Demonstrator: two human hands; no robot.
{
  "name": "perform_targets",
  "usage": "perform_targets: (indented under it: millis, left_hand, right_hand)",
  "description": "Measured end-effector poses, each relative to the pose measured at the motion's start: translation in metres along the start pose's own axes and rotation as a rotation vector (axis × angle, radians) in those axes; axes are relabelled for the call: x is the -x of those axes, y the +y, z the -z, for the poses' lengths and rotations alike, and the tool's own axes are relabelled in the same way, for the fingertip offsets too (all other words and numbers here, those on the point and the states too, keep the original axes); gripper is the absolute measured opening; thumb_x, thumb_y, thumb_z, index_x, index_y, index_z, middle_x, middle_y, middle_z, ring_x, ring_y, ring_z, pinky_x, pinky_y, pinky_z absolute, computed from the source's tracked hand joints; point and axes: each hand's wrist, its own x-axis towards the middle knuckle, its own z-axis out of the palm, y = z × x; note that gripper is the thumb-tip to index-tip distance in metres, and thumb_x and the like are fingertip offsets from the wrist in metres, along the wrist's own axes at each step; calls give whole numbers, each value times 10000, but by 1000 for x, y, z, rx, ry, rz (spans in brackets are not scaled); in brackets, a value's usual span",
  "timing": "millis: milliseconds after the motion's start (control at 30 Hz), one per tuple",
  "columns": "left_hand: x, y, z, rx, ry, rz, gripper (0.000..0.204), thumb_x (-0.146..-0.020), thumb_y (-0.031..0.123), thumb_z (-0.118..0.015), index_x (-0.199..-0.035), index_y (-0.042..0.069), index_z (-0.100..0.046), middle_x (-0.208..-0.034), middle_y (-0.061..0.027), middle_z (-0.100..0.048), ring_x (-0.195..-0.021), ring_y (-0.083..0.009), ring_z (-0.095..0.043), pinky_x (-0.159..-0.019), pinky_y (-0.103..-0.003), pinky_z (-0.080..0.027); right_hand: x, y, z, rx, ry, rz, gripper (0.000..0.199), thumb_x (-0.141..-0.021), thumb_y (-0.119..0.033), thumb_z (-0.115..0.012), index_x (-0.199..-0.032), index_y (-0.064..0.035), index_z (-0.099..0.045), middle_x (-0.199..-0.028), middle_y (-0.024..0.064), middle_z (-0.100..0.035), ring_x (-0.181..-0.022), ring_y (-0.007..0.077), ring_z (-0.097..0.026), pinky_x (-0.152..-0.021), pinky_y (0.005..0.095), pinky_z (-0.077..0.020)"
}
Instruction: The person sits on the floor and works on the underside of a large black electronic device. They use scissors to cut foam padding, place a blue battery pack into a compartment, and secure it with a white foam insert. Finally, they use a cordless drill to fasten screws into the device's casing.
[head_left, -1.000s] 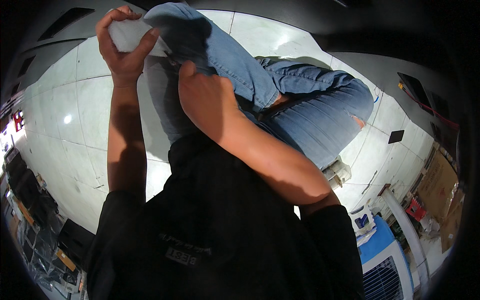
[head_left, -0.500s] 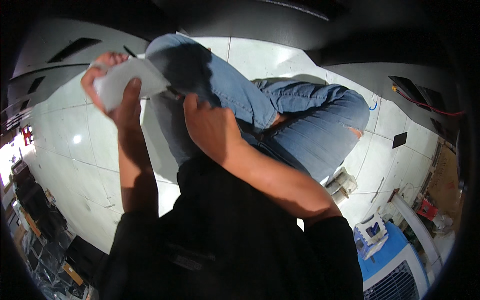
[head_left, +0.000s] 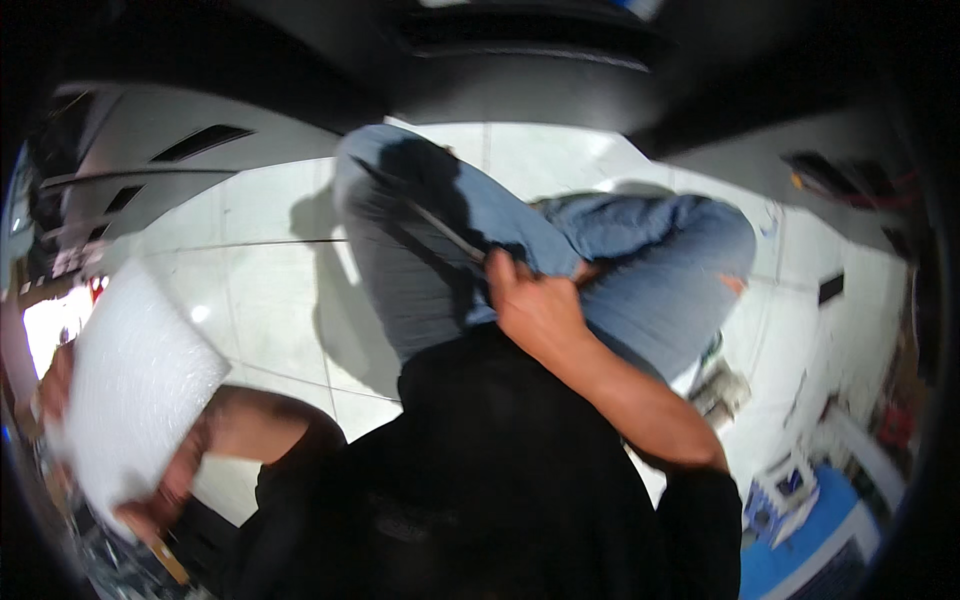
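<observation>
At far left, the left hand (head_left: 190,462) is blurred and partly covered by the white sheet (head_left: 140,370) it holds; its grip is spread across the piece, fingertips on the outer edge and thumb on the lower one. Over the lap, the right hand (head_left: 538,308) has its grip closed on a thin tool (head_left: 450,234), whose handle is hidden in the fist and whose kind I cannot make out. Half a second ago the sheet was by the knee, next to the tool; now the two are well apart. Beneath the crossed legs in jeans (head_left: 650,290) lies a pale tiled floor (head_left: 275,300), with a dark rectangle (head_left: 831,288) and a blue-and-white stool (head_left: 783,492) at right.
</observation>
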Motion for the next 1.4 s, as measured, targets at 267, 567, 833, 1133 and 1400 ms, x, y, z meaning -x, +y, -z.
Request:
perform_targets:
  millis: [267,567,833,1133,1400]
  left_hand:
    - [89,-54,-118,356,22,1112,1057,-801,921,-406,-1485,115,-429,-1327,-199,-535,-1344,-402,-488,-1124,-714,-354]
    - [203,-96,-169,425,-80,1636,627,-882,711,-634,-1152,161,-498,-1020,-63,-487,-1007,-272,-537,-989,-668,-487]
    - [174,-101,-205,693,-67,1352,401,-1021,519,-567,-1166,146,-543,-1168,-85,-570,-1187,-291,-549,-1101,-588,-415]
    - [128,-124,-303,548,23,700,407,-1057,141,-562,-1411,46,-385,-1327,-133,-558,-1256,-263,-530,-1140,-508,-377]
    - [135,-123,-359,304,41,674,453,-1047,159,-588,-1404,-41,-393,-1242,-179,-605,-1138,-195,-583,-1000,-372,-463]
  right_hand:
    - [34,6,58,-643,-22,-342,397,-911,-233,-728,-1203,-15,-569,-634,160,-651,-564,368,-688,-534,439,-526]
    - [83,53,85,-934,256,-623,335,-922,-225,-756,-1158,-29,-620,-831,65,-694,-750,118,-654,-699,289,-520]
    - [148,110,89,-770,442,-723,449,-922,-218,-741,-1257,30,-573,-1071,117,-688,-935,160,-627,-849,299,-505]
    - [169,141,78,-1188,598,-783,387,-968,-280,-699,-1195,-7,-547,-795,22,-589,-600,93,-561,-527,240,-442]
    - [173,150,61,-1173,641,-713,422,-968,-322,-686,-1208,-13,-529,-705,2,-528,-563,94,-480,-521,237,-378]
